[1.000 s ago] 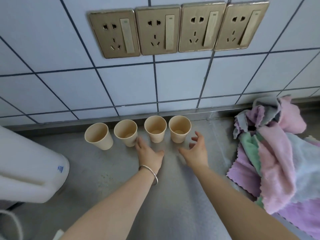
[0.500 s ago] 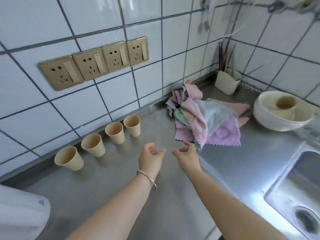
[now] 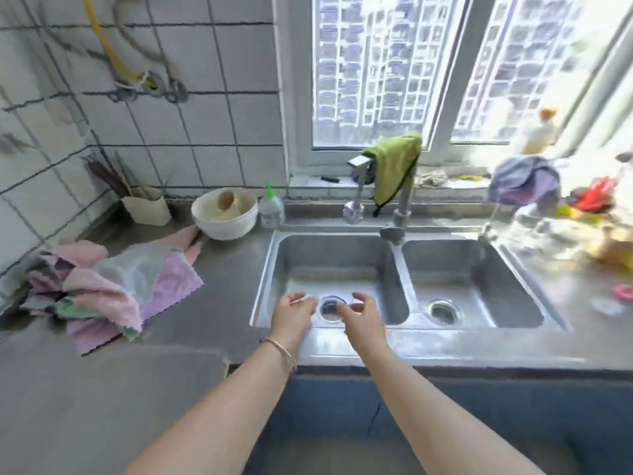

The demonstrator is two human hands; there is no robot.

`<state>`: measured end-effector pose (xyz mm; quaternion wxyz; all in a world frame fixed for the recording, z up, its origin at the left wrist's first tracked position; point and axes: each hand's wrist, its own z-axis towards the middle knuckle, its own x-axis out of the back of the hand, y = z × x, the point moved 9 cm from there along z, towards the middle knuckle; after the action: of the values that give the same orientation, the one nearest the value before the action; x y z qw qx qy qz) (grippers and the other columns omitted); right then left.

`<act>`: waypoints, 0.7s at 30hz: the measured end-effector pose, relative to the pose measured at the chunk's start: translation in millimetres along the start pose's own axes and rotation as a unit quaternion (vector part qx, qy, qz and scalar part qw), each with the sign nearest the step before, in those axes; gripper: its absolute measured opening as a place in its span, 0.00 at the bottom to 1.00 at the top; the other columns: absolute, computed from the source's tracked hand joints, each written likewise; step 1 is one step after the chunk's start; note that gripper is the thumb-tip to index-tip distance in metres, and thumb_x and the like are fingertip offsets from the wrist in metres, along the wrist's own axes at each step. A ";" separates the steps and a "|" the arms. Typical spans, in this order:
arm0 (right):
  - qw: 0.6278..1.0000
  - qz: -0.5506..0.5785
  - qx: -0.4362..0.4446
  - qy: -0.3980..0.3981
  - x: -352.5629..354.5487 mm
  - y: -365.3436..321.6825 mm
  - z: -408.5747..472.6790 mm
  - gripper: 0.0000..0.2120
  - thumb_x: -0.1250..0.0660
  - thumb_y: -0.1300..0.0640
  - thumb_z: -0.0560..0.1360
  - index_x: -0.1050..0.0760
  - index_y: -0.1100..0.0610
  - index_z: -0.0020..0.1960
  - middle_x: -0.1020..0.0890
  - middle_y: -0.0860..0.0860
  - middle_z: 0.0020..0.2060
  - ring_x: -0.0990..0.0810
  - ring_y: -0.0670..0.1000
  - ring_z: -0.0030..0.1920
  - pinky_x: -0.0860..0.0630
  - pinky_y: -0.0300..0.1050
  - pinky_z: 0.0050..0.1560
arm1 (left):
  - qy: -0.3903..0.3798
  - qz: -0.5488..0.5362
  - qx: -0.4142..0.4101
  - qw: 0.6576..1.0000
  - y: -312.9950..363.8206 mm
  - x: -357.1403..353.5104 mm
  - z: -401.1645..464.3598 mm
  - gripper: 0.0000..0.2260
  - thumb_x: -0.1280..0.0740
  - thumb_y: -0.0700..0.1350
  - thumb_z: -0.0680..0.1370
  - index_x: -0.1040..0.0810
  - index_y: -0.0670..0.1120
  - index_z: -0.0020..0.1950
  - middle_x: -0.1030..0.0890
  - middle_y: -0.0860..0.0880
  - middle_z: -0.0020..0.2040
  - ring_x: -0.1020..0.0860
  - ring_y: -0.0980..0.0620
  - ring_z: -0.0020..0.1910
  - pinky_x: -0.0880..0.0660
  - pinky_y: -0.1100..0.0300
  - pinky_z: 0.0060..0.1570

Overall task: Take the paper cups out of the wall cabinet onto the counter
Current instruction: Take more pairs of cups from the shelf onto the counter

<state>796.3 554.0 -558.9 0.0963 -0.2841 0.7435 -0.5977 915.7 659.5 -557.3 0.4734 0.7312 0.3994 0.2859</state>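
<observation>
While both arms reached forward over the front edge of the steel tabletop (image 3: pixel 205 313), the view looked down on a kitchen sink under a window.

Left hand: the left hand (image 3: pixel 293 315) hovered over the near left corner of the left sink basin (image 3: pixel 373 265), its fingers (image 3: pixel 297 298) loosely spread and curled, holding nothing; a thin bangle (image 3: pixel 279 347) circled the wrist.

Right hand: the right hand (image 3: pixel 361 320) hovered just beside the left one, near the basin's drain (image 3: pixel 330 307), fingers apart and bent, also empty.

Paper cups: none could be seen anywhere in this view, so their place could not be told; the wall cabinet was out of sight too.

Sink: two steel basins lay side by side, with the right basin (image 3: pixel 479 269) holding nothing visible.

Tap: a green cloth (image 3: pixel 394 166) hung over the faucet (image 3: pixel 400 200) behind the basins.

Left of sink: a heap of pink, purple and grey cloths (image 3: pixel 113 279) lay on the tabletop, with a white bowl (image 3: pixel 224 217) and a small bottle with a green cap (image 3: pixel 270 207) behind, near the tiled wall (image 3: pixel 205 114).

Right of sink: blurred, brightly lit clutter sat by the window sill; details were too washed out to name.
</observation>
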 end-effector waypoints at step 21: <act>0.871 0.048 -0.007 0.489 710.3 22.7 -163.9 0.08 0.36 0.52 0.74 0.30 0.52 0.51 0.22 0.50 0.46 0.20 0.55 0.51 0.25 0.51 0.53 | -0.543 0.093 -0.112 0.827 59.0 -642.7 -396.5 0.15 0.34 0.41 0.76 0.26 0.43 0.63 0.21 0.43 0.54 0.23 0.48 0.51 0.25 0.56 0.50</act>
<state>127.7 311.6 -397.1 -0.2532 0.0797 0.7120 -0.6501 285.9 280.3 -374.7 0.6637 0.7441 -0.0270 -0.0716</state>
